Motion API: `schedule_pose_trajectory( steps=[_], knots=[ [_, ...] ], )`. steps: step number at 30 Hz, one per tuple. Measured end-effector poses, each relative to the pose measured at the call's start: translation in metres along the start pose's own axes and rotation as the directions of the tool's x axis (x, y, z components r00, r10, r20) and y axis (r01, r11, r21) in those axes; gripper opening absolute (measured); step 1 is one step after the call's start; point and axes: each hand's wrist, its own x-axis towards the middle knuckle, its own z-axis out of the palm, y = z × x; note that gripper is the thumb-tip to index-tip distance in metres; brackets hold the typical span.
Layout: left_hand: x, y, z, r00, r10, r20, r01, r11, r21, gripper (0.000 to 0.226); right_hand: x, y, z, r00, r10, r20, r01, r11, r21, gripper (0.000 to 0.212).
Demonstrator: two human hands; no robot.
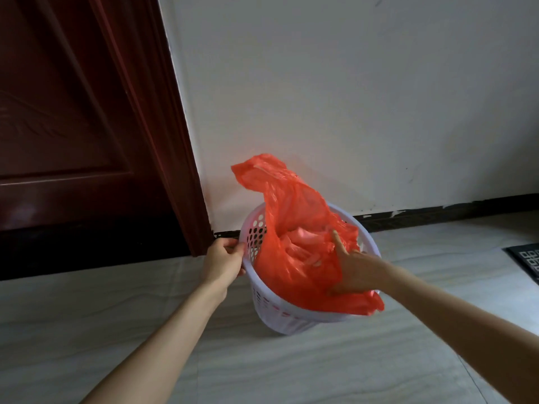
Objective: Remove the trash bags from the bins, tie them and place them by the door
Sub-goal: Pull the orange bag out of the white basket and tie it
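Note:
A white perforated plastic bin (pixel 280 313) stands on the floor by the wall, just right of the dark wooden door (pixel 73 126). A red plastic trash bag (pixel 294 228) lines it, one flap sticking up over the far rim and another draped over the near right rim. My left hand (pixel 223 262) grips the bin's left rim. My right hand (pixel 350 269) rests on the bag at the near right rim, index finger stretched into the bag's opening. Crumpled pinkish contents show inside the bag.
The white wall (pixel 350 97) runs behind the bin with a dark skirting strip (pixel 437 212) along its foot. A dark patterned mat (pixel 525 258) lies at the right edge. Pale tiled floor (pixel 204 360) spreads in front.

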Motion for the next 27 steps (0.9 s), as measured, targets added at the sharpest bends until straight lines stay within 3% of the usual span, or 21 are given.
schedule_pose_trajectory(
  steps=[3,5,8,11,15,20,24,27],
  knots=[
    [-0.006,0.001,0.0,0.996,0.009,0.094,-0.008,1.0,-0.01,0.023,0.008,-0.003,0.01,0.965,0.041,-0.257,-0.011,0.993,0.12,0.059],
    [-0.011,-0.001,-0.001,0.98,0.027,0.195,-0.03,0.999,0.013,0.03,0.013,-0.008,0.006,0.943,0.053,-0.328,0.034,0.967,0.254,0.036],
    [-0.014,-0.006,-0.001,0.967,0.074,0.244,-0.092,0.994,0.065,0.042,0.019,-0.016,-0.006,0.957,0.084,-0.279,0.038,0.913,0.406,0.03],
    [-0.013,-0.009,0.0,0.979,0.133,0.157,-0.157,0.976,0.152,0.038,0.023,-0.024,-0.018,0.974,0.08,-0.213,0.045,0.851,0.523,0.024],
    [-0.008,-0.012,0.0,0.985,0.169,0.016,-0.167,0.949,0.267,0.051,0.025,-0.035,-0.024,0.985,0.072,-0.159,0.048,0.764,0.644,0.033],
    [-0.004,-0.014,-0.005,0.974,0.209,-0.087,-0.164,0.917,0.364,0.048,0.024,-0.049,-0.026,0.965,0.03,-0.261,0.131,0.806,0.578,0.034],
    [-0.008,-0.015,-0.006,0.963,0.259,-0.076,-0.19,0.851,0.489,0.049,0.033,-0.037,-0.033,0.903,0.206,-0.378,0.19,0.598,0.779,0.036],
    [-0.009,-0.015,-0.012,0.959,0.276,-0.073,-0.204,0.841,0.501,0.044,0.037,-0.026,-0.05,0.912,0.141,-0.386,0.224,0.617,0.754,0.03]
  ],
)
